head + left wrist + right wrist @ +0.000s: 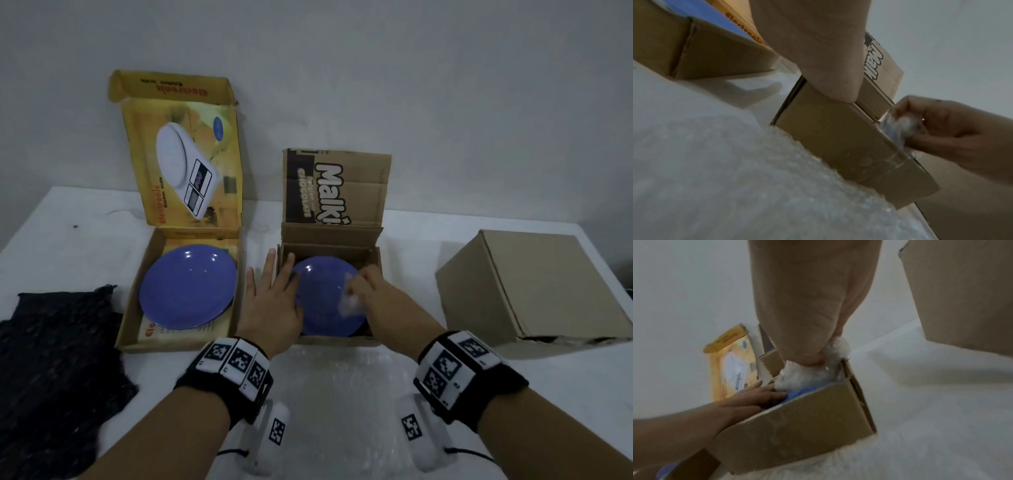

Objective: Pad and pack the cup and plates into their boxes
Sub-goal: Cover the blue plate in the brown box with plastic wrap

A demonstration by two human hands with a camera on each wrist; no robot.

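Over mid box point(330, 337), R hand point(368, 291) grips bubble wrap point(349, 303).

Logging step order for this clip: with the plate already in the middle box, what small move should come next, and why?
Probably lowering the clear wrap pinched in the right hand onto the blue plate as padding. The plate already lies bare in the Malkist box, and the left hand rests flat at its left edge, seemingly steadying it.
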